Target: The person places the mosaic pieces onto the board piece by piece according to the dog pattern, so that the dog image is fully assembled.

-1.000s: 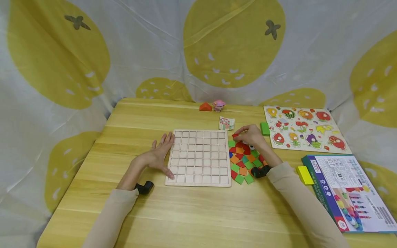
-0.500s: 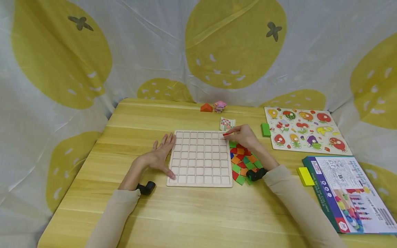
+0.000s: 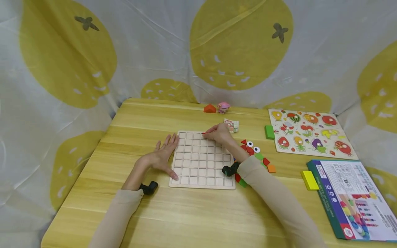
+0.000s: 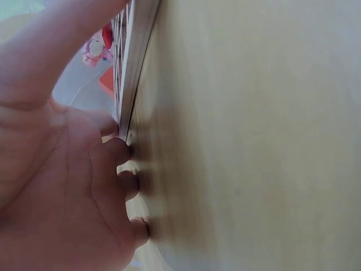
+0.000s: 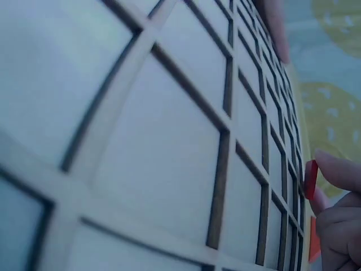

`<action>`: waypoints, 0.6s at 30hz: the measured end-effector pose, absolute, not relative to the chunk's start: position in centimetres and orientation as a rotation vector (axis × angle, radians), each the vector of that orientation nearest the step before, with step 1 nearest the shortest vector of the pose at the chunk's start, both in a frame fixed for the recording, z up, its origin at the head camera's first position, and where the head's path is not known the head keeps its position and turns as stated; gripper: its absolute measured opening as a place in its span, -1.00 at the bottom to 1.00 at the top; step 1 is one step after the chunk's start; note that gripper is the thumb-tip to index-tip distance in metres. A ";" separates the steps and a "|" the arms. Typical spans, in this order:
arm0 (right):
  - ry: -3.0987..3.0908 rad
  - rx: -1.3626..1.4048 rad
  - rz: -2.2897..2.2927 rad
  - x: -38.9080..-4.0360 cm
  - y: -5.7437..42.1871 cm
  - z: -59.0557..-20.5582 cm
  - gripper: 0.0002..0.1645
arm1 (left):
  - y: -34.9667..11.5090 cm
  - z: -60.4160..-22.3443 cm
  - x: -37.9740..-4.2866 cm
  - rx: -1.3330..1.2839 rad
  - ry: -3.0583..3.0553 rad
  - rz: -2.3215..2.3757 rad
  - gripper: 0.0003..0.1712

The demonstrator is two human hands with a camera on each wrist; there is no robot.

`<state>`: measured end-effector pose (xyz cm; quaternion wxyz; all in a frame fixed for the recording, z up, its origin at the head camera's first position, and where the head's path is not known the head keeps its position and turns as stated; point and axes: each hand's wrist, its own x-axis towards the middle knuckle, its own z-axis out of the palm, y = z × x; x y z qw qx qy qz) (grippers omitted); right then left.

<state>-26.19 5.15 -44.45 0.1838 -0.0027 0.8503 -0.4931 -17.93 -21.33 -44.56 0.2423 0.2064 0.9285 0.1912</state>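
Observation:
A pale wooden board [image 3: 198,171] with a grid of square cells lies flat on the table. Its left edge is touched by the spread fingers of my left hand [image 3: 159,159], whose thumb rests on the near left corner. In the left wrist view, the fingertips [image 4: 131,183] reach down beside the board's edge. Over the far row of cells, my right hand [image 3: 221,134] pinches a thin red tile [image 5: 312,179] between thumb and finger. Whether the tile touches the board cannot be told. Loose coloured tiles [image 3: 271,168] lie right of the board, many hidden under my right forearm.
Behind the board lie a small printed card [image 3: 234,126], a red triangular block [image 3: 210,109] and a pink figurine [image 3: 223,107]. To the right are a green block [image 3: 269,132], a fruit puzzle board [image 3: 296,130], a yellow block [image 3: 309,180] and a toy box [image 3: 356,203].
My right hand has moved left from the tile pile to above the board's far row, carrying the red tile. The left hand stays at the board's left edge.

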 end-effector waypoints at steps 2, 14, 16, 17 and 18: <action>2.411 0.003 -1.388 -26.2 5.0 -44.5 -0.69 | -21.3 -44.4 -17.9 0.562 2.539 0.521 0.81; 2.471 -0.031 -1.387 -26.6 5.3 -45.2 -0.73 | -21.3 -44.3 -17.9 0.577 2.538 0.520 0.79; 2.488 -0.034 -1.388 -26.6 5.2 -45.2 -0.72 | -21.3 -44.4 -17.9 0.577 2.534 0.526 0.79; 2.495 -0.037 -1.389 -26.7 5.2 -45.1 -0.72 | -21.3 -44.4 -18.0 0.578 2.532 0.526 0.79; 2.500 -0.042 -1.388 -26.7 5.2 -45.2 -0.72 | -21.3 -44.4 -18.0 0.576 2.532 0.526 0.79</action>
